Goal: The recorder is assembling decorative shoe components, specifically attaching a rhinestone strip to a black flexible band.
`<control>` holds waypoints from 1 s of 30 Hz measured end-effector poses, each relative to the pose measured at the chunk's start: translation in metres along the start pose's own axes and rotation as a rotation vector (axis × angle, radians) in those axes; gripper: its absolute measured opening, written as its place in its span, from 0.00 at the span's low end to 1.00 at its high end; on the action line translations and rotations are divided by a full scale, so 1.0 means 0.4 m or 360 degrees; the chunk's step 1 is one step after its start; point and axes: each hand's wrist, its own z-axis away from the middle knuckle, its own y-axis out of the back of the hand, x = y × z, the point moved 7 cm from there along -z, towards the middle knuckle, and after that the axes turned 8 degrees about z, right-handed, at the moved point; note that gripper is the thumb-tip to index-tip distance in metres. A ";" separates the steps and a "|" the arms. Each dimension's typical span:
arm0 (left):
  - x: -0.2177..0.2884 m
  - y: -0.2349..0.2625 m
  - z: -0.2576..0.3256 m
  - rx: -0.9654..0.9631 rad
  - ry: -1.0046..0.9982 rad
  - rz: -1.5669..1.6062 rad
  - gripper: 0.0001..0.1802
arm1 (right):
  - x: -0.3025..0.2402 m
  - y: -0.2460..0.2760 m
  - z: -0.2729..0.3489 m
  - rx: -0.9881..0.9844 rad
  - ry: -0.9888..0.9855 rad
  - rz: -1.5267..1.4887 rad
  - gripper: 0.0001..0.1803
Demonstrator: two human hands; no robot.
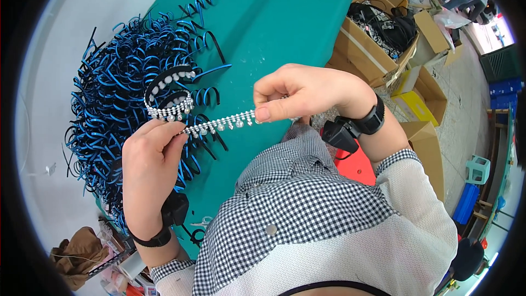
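A rhinestone trim (222, 124) with small hanging drops runs taut between my two hands above the teal table. My left hand (148, 156) pinches it between thumb and fingers. Beyond that grip, the trim curls back in a loop that shows its black backing with pale round spots. My right hand (307, 93) is closed on the other stretch, thumb on top; the fingers partly hide the trim's end. Beside and behind my left hand lies a large heap of curled blue-and-black strips (126, 71), which the loop overlaps.
The teal table (268, 33) curves away ahead. Small scissors (203, 221) lie near its front edge by my left forearm. Right of the table stand an open cardboard box (359, 44) of dark items, a yellow box (408, 93) and a red stool (356, 167).
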 end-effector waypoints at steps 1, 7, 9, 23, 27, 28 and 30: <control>0.002 0.002 0.003 0.0006 0.0000 -0.0004 0.07 | 0.002 0.003 0.003 0.0006 0.0037 -0.0115 0.17; -0.006 0.039 0.032 0.0235 -0.0021 0.0345 0.08 | -0.070 0.039 0.057 0.0524 0.0412 0.0131 0.11; 0.001 0.053 0.050 0.0247 -0.0012 0.0524 0.09 | -0.109 0.039 0.087 0.0658 0.0474 0.0236 0.09; 0.036 0.090 0.057 0.0329 -0.0207 0.0545 0.11 | -0.306 0.002 0.210 0.0890 0.1098 0.0892 0.06; 0.027 0.101 0.072 0.0299 -0.0150 0.0611 0.11 | -0.248 0.047 0.179 0.0923 0.0790 0.0634 0.07; 0.030 0.101 0.072 0.0261 -0.0165 0.0629 0.11 | -0.234 0.056 0.173 0.0943 0.0706 0.0553 0.09; 0.037 0.099 0.068 0.0214 -0.0187 0.0655 0.11 | -0.230 0.076 0.167 0.0883 0.0638 0.0446 0.07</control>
